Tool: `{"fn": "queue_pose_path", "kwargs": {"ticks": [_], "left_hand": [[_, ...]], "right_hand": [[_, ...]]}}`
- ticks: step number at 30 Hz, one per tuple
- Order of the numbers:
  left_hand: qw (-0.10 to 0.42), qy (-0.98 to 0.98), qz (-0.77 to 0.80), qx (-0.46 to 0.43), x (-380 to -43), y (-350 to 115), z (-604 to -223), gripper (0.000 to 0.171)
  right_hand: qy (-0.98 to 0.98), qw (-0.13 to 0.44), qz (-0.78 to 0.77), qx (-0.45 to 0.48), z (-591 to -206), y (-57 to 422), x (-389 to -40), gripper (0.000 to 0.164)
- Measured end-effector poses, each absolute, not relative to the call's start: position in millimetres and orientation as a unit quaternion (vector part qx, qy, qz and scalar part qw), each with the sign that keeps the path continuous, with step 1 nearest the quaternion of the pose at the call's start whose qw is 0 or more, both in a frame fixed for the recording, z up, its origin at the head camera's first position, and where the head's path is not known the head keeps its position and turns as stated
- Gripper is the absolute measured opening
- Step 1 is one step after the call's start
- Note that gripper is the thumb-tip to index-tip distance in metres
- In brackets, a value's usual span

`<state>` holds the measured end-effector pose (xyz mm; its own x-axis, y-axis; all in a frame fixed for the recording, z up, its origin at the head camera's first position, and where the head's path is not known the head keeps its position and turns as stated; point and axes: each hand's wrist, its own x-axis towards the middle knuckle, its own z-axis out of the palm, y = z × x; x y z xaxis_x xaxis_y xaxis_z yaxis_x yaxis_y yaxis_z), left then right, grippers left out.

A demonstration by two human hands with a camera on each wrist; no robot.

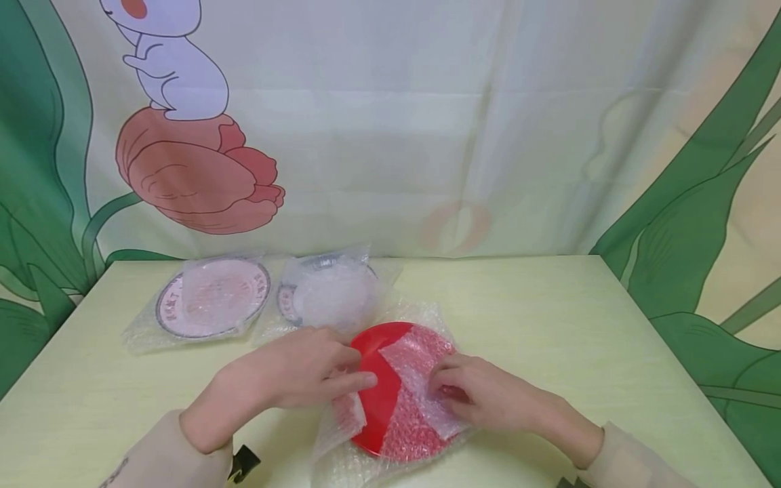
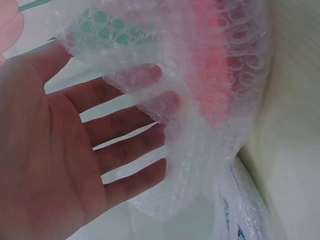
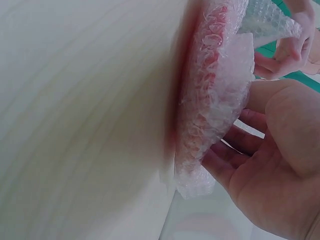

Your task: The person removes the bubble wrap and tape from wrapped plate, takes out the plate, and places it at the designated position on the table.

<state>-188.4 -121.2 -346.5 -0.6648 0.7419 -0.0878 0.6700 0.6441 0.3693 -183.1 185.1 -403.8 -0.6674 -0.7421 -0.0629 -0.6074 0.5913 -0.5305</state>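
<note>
A round red plate (image 1: pixel 379 400) lies on a sheet of bubble wrap (image 1: pixel 421 434) on the table, partly covered by it from the right. My left hand (image 1: pixel 299 369) is over the plate's left side. In the left wrist view its fingers (image 2: pixel 125 112) are spread and nearly straight, their tips against the loose wrap. My right hand (image 1: pixel 488 393) rests on the wrap over the plate's right side. In the right wrist view, its fingertips (image 3: pixel 215 160) touch the wrapped edge; the thumb tip is partly hidden by the wrap.
Behind the plate lie two bubble-wrapped plates with dark rims, a left one (image 1: pixel 213 298) and a middle one (image 1: pixel 329 291). A printed curtain (image 1: pixel 390 135) hangs at the back edge of the pale table (image 1: pixel 549 318). A small black object (image 1: pixel 244 463) shows beside the left sleeve.
</note>
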Motion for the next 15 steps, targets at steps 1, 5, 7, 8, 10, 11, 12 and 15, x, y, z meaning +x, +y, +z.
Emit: {"fn": "queue_pose_path", "kwargs": {"ticks": [1, 5, 7, 8, 10, 11, 12, 15], "left_hand": [[0.122, 0.9, 0.157, 0.388, -188.3, -121.6, -345.9, 0.027], [0.135, 0.902, 0.16, 0.377, -188.5, -123.6, -343.4, 0.026], [0.134, 0.902, 0.156, 0.38, -188.3, -125.4, -342.2, 0.023], [0.133, 0.902, 0.152, 0.381, -188.2, -126.4, -341.7, 0.021], [0.134, 0.903, 0.147, 0.381, -187.2, -128.2, -340.4, 0.017], [0.136, 0.904, 0.144, 0.379, -186.4, -129.0, -339.7, 0.015], [0.14, 0.906, 0.141, 0.374, -185.6, -129.7, -339.0, 0.014], [0.154, 0.913, 0.131, 0.355, -183.3, -131.0, -336.2, 0.013]], "right_hand": [[0.88, 0.14, -0.24, -0.384, -403.9, 185.2, -183.2, 0.021], [0.879, 0.143, -0.242, -0.385, -403.5, 185.5, -183.3, 0.021], [0.879, 0.148, -0.244, -0.383, -403.2, 185.5, -183.3, 0.021], [0.878, 0.149, -0.245, -0.382, -403.1, 185.5, -183.2, 0.021], [0.878, 0.151, -0.246, -0.382, -403.0, 185.7, -183.2, 0.021], [0.878, 0.151, -0.247, -0.382, -403.0, 185.9, -183.2, 0.021], [0.877, 0.151, -0.247, -0.383, -403.1, 186.0, -183.3, 0.021], [0.875, 0.147, -0.246, -0.39, -403.6, 186.8, -183.5, 0.02]]}}
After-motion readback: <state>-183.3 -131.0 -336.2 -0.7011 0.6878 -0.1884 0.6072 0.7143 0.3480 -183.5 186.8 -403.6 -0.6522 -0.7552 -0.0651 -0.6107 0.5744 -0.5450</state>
